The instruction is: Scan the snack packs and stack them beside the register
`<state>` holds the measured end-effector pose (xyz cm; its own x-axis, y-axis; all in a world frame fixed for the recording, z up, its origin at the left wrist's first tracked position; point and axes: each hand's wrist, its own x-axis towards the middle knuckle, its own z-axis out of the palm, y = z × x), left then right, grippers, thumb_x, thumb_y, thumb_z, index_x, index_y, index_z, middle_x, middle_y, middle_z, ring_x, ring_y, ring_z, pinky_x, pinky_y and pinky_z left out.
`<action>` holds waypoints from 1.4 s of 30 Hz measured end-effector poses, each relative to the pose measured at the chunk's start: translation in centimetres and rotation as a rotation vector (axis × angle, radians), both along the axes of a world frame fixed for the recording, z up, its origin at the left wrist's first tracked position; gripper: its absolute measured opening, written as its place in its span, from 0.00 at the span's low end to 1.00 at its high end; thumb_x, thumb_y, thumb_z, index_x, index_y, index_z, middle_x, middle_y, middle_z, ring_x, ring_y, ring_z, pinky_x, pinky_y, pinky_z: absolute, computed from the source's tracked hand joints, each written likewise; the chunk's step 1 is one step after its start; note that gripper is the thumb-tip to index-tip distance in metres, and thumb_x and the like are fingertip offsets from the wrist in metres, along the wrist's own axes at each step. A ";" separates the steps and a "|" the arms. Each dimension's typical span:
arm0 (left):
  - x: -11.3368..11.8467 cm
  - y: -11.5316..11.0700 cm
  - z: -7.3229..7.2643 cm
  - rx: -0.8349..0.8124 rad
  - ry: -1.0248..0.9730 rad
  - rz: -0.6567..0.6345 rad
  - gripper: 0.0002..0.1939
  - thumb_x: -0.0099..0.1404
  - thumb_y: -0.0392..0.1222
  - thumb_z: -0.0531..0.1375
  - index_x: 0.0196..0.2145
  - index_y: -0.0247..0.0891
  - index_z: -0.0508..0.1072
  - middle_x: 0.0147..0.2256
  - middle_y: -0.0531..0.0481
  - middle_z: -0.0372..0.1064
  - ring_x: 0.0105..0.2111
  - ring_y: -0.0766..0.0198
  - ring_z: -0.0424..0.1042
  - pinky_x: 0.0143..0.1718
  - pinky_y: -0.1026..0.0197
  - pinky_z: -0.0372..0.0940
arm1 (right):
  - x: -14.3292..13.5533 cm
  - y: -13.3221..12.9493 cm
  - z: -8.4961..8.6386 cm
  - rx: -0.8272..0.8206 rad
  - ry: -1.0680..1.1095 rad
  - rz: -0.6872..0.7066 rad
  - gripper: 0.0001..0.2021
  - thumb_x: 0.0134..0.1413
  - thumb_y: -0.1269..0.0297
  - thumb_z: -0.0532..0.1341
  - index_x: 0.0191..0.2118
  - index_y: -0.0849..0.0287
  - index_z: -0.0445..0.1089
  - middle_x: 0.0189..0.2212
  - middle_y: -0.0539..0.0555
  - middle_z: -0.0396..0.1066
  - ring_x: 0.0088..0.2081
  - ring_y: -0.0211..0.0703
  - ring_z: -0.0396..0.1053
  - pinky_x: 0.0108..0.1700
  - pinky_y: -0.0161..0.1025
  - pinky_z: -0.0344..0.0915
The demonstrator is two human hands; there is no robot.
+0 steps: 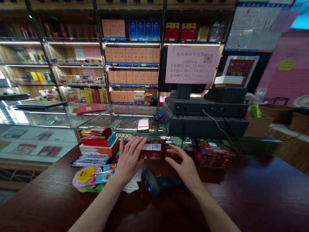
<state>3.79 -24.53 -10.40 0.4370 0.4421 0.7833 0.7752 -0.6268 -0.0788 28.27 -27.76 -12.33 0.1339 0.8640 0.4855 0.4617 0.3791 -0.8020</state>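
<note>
Blue boxes (pixel 144 29) on far shelf (pixel 135 43), pink paper sign (pixel 190 65) right of centre, glass display case (pixel 34 124) left, red folder (pixel 91 108) on top, cardboard box (pixel 259 126) right

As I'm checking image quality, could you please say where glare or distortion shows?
Head view: strong glare on the glass counter, far left; head view: sheen on the dark table; head view: left shelf uprights tilt, probably lens distortion.
</note>
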 end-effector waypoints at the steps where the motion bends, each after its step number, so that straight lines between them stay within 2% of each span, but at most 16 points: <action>1: 0.1 -0.1 0.0 0.004 0.002 -0.008 0.39 0.63 0.35 0.61 0.68 0.42 0.52 0.63 0.41 0.62 0.64 0.51 0.59 0.70 0.37 0.32 | 0.0 0.0 0.0 0.012 -0.008 -0.011 0.23 0.52 0.58 0.67 0.55 0.49 0.70 0.47 0.54 0.78 0.49 0.51 0.74 0.56 0.52 0.67; 11: 1.1 -0.3 -0.5 0.016 0.045 -0.042 0.39 0.63 0.34 0.61 0.68 0.43 0.53 0.62 0.42 0.64 0.64 0.51 0.59 0.70 0.35 0.31 | 0.2 0.3 -0.5 0.011 -0.051 -0.126 0.21 0.49 0.56 0.68 0.50 0.52 0.73 0.41 0.55 0.77 0.44 0.52 0.75 0.51 0.50 0.69; 16: 1.3 -0.3 -0.8 0.003 0.038 -0.061 0.39 0.63 0.33 0.61 0.68 0.43 0.53 0.62 0.42 0.63 0.64 0.51 0.58 0.70 0.35 0.34 | 0.2 0.1 -0.3 0.011 -0.047 -0.109 0.17 0.50 0.56 0.67 0.45 0.55 0.73 0.37 0.54 0.77 0.41 0.51 0.75 0.47 0.47 0.69; 22: 1.2 -0.2 -0.6 -0.004 0.015 -0.029 0.40 0.59 0.31 0.64 0.66 0.49 0.57 0.66 0.39 0.51 0.66 0.45 0.53 0.67 0.31 0.43 | 0.0 0.1 -0.1 0.017 -0.049 -0.099 0.13 0.49 0.54 0.67 0.39 0.55 0.72 0.34 0.53 0.76 0.39 0.50 0.74 0.43 0.44 0.69; 24: 1.1 -0.2 -0.4 -0.005 0.007 -0.018 0.40 0.59 0.32 0.64 0.65 0.51 0.57 0.65 0.40 0.51 0.65 0.45 0.54 0.66 0.31 0.43 | -0.1 0.0 0.0 0.020 -0.056 -0.122 0.13 0.49 0.53 0.67 0.36 0.55 0.72 0.33 0.54 0.76 0.37 0.50 0.73 0.41 0.44 0.69; 28: 1.1 -0.2 -0.3 -0.009 -0.005 0.025 0.40 0.59 0.34 0.65 0.66 0.55 0.57 0.60 0.42 0.57 0.59 0.47 0.60 0.64 0.35 0.51 | -0.3 -0.1 0.2 0.022 -0.031 -0.142 0.13 0.49 0.51 0.67 0.33 0.55 0.72 0.33 0.54 0.77 0.36 0.51 0.73 0.39 0.43 0.69; 32: 1.1 -0.1 -0.5 -0.063 -0.004 0.083 0.41 0.60 0.36 0.65 0.66 0.58 0.56 0.57 0.41 0.60 0.52 0.49 0.65 0.54 0.43 0.61 | -0.5 -0.2 0.3 -0.002 0.019 -0.108 0.12 0.50 0.52 0.67 0.33 0.55 0.74 0.32 0.54 0.78 0.34 0.50 0.74 0.37 0.42 0.69; 38: 1.2 0.5 -0.8 -0.179 0.000 -0.005 0.46 0.60 0.35 0.65 0.69 0.57 0.47 0.58 0.41 0.58 0.55 0.49 0.63 0.54 0.46 0.60 | -0.5 -0.2 0.2 -0.026 0.043 -0.153 0.13 0.50 0.50 0.66 0.32 0.55 0.74 0.27 0.52 0.76 0.29 0.47 0.72 0.34 0.40 0.66; 42: 1.2 0.7 -0.8 -0.194 0.001 -0.067 0.43 0.64 0.35 0.61 0.70 0.52 0.46 0.57 0.40 0.60 0.57 0.50 0.63 0.54 0.48 0.60 | -0.6 -0.1 0.0 -0.026 0.029 -0.186 0.11 0.50 0.52 0.66 0.31 0.55 0.74 0.26 0.50 0.75 0.28 0.46 0.71 0.34 0.40 0.65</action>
<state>5.03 -23.82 -11.20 0.4714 0.5548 0.6855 0.7311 -0.6805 0.0480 27.64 -27.85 -12.29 0.3062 0.8352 0.4567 0.4981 0.2683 -0.8246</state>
